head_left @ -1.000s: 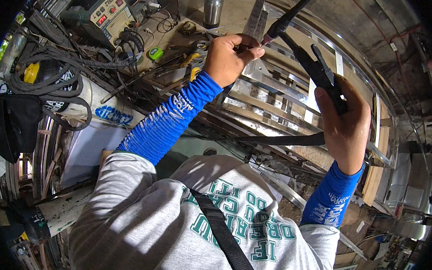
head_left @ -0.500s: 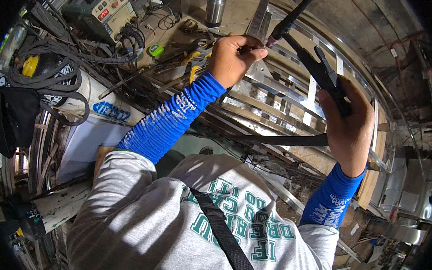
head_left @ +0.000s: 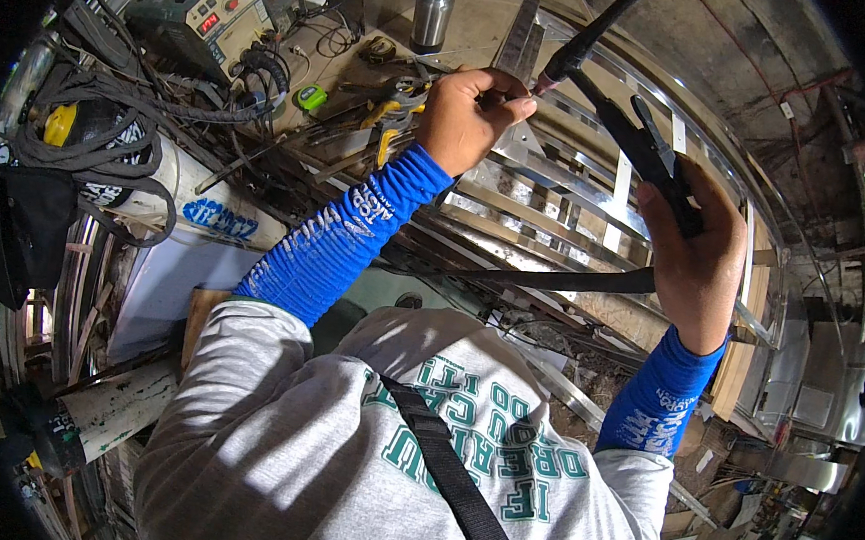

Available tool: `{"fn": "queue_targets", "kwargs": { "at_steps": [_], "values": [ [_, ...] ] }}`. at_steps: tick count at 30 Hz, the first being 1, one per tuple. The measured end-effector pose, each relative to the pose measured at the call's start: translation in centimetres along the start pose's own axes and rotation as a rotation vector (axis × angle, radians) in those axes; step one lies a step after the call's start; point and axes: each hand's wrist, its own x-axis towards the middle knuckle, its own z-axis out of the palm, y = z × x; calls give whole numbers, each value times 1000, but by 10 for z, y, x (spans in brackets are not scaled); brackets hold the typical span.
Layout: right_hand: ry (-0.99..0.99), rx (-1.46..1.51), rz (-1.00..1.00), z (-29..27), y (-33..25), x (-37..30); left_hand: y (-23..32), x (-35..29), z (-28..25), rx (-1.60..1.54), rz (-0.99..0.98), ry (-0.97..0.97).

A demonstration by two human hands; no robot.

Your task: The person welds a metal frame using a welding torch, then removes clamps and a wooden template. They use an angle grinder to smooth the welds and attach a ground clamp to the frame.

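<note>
A black TIG welding torch (head_left: 618,130) is gripped around its handle by my right hand (head_left: 704,257), its long back cap slanting up to the right. The torch's pinkish ceramic nozzle (head_left: 546,83) points at the fingertips of my left hand (head_left: 460,121). Thumb and forefinger of that hand are pinched together just at the nozzle's end; whatever thin piece sits between them is too small to make out. From below my right hand the torch's dark cable sleeve (head_left: 572,279) runs leftward. Behind the nozzle lies a frame of shiny metal bars (head_left: 584,188).
A welding machine (head_left: 204,23) stands at the far left, near a steel tumbler (head_left: 431,17). Yellow-handled clamps (head_left: 396,107) and a green tape measure (head_left: 310,97) lie on the bench. Coiled black cable (head_left: 90,146) drapes over a white gas cylinder (head_left: 182,187) at left.
Both hands keep nearly the same pose, with the nozzle at the left fingertips. The right forearm has shifted slightly left.
</note>
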Motion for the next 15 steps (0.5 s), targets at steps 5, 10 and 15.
{"fn": "queue_targets", "kwargs": {
  "at_steps": [5, 10, 15],
  "values": [
    [2, 18, -1, 0, 4, -1, 3, -1, 2, -22, -14, 8],
    [28, 81, 2, 2, 6, -3, 0, -1, 2, -34, -21, -5],
    [17, -41, -8, 2, 6, 0, -6, 0, 2, -59, -5, 4]
  ]
}}
